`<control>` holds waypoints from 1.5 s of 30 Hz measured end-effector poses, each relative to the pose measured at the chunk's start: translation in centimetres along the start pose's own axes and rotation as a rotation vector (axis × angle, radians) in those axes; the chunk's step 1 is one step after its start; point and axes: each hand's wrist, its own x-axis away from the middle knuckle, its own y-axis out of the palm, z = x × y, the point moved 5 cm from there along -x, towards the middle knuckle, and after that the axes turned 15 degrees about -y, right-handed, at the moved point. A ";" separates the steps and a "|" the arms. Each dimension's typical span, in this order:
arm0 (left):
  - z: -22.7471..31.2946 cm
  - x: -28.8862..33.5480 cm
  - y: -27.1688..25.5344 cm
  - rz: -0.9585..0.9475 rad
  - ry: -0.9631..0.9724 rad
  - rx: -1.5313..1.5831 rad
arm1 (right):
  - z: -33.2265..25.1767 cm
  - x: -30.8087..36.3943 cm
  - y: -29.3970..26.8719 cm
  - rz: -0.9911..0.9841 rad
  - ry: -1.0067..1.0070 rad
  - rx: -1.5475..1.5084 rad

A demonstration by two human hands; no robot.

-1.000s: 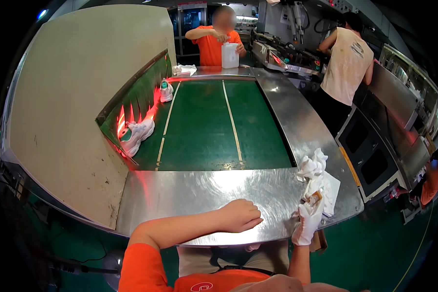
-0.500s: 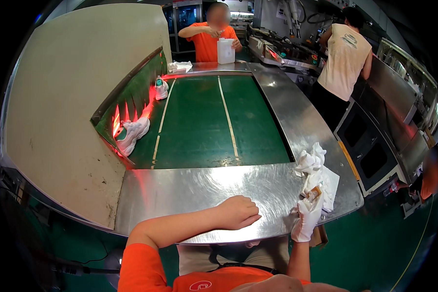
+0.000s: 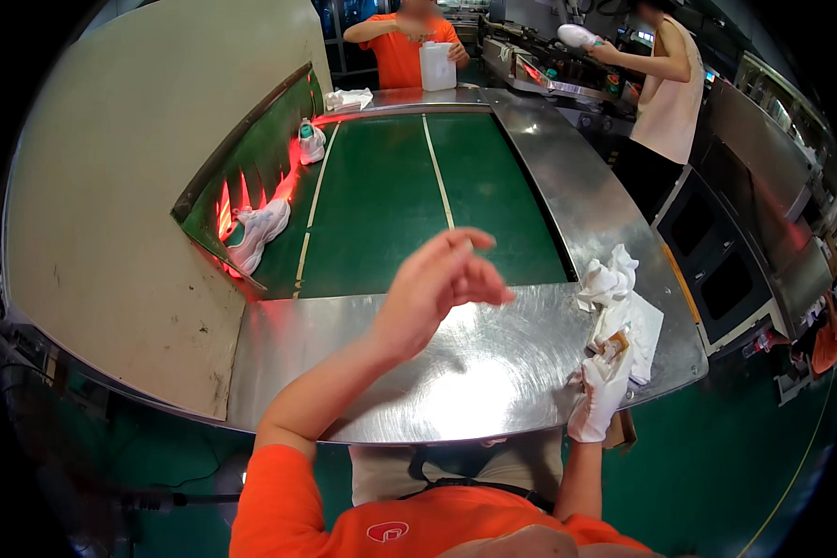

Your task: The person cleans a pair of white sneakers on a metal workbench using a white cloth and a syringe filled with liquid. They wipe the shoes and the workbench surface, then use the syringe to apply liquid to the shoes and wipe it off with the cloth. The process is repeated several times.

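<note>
My bare left hand (image 3: 444,284) is raised over the steel ledge (image 3: 437,372), fingers loosely apart and bent, with nothing in them. My right hand (image 3: 601,395), in a white glove, rests by the ledge's right corner, closed around a small brownish thing (image 3: 615,345) whose kind I cannot make out. Just beyond it lie crumpled white cloths (image 3: 609,277) and a flat white stack (image 3: 644,325). At the left of the green conveyor belt (image 3: 391,205), a white sneaker (image 3: 262,232) lies half out from under a green flap curtain lit red. A second sneaker (image 3: 312,142) is farther back.
Across the belt, a person in orange (image 3: 400,56) holds a white jug (image 3: 438,67). At right, a person in a sleeveless top (image 3: 671,93) holds a white shoe-like thing (image 3: 577,35). A large cream machine housing (image 3: 139,186) walls the left side.
My left hand has lifted off the ledge, moving forward, its fingers uncurling. My gloved right hand stays by the corner. The person at right has turned, showing a white thing in hand.
</note>
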 end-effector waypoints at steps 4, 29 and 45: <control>2.9 -1.0 0.5 0.007 0.049 0.329 | -0.2 -0.3 0.4 -0.008 -0.004 -0.008; 5.2 10.2 9.1 -0.762 0.394 0.404 | 0.2 -0.4 0.2 -0.029 0.020 0.035; 1.4 2.4 7.2 -0.411 0.217 -0.141 | -8.9 -2.7 -4.6 -0.154 -0.011 0.075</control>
